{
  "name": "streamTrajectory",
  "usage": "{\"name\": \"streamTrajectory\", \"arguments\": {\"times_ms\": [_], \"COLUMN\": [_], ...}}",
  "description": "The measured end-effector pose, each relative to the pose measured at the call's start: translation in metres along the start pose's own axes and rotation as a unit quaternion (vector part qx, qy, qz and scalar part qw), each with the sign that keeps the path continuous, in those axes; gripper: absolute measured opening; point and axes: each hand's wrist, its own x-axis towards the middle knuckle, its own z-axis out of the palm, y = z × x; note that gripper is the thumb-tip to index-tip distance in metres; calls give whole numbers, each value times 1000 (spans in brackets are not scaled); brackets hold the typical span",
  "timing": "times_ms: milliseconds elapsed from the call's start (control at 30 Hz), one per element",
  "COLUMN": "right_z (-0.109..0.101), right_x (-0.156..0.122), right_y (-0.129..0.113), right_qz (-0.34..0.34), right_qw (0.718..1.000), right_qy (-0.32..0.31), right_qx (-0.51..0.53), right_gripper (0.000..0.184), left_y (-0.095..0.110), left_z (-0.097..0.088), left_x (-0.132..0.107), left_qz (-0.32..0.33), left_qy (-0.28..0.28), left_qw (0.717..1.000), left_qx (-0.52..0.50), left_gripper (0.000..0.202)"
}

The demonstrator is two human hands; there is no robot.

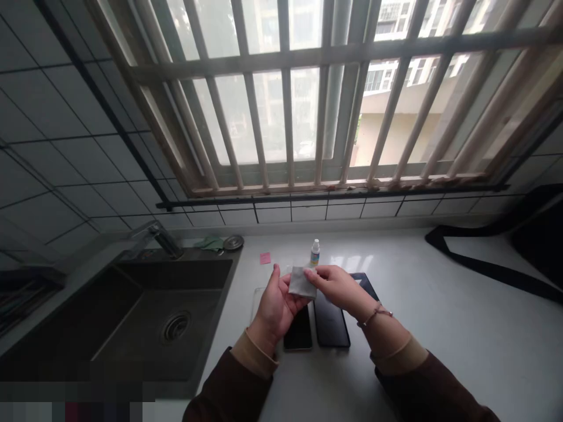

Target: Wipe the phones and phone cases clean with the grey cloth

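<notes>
My left hand (276, 306) is palm up and holds a folded grey cloth (302, 282) against its fingers. My right hand (331, 285) comes in from the right and pinches the cloth's upper edge between its fingertips. Just beyond the cloth stands a small white dropper bottle (315, 253) with a blue label. Under my hands lie two dark smartphones side by side, the left one (298, 330) and the right one (331, 323). A clear sheet or case (258, 303) shows beside my left hand, partly hidden by it.
A dark steel sink (149, 328) with a drain and a faucet (157, 239) lies to the left. A green cloth (210, 244), a round metal lid (233, 242) and a pink note (264, 258) sit near it. A black strap (497, 265) lies on the white counter (440, 305) at right, below a barred window.
</notes>
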Motion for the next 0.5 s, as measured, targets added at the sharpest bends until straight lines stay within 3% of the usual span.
{"name": "streamTrajectory", "arguments": {"times_ms": [167, 300, 400, 500], "right_z": [1, -1, 4, 14], "right_x": [-10, -15, -20, -22], "right_y": [1, -5, -8, -5], "right_qz": [60, 77, 72, 108], "right_qw": [980, 969, 962, 930], "right_qy": [-13, 106, 163, 146], "right_qx": [189, 208, 205, 320], "right_gripper": [49, 49, 48, 45], "left_y": [1, 0, -3, -5], "left_z": [-1, -3, -5, -9], "left_x": [-1, -1, -1, 0], "left_qz": [-33, -59, -43, -14], "left_qy": [-13, 23, 33, 41], "left_qw": [998, 991, 986, 977], "left_qx": [50, 114, 159, 208], "left_gripper": [77, 81, 69, 52]}}
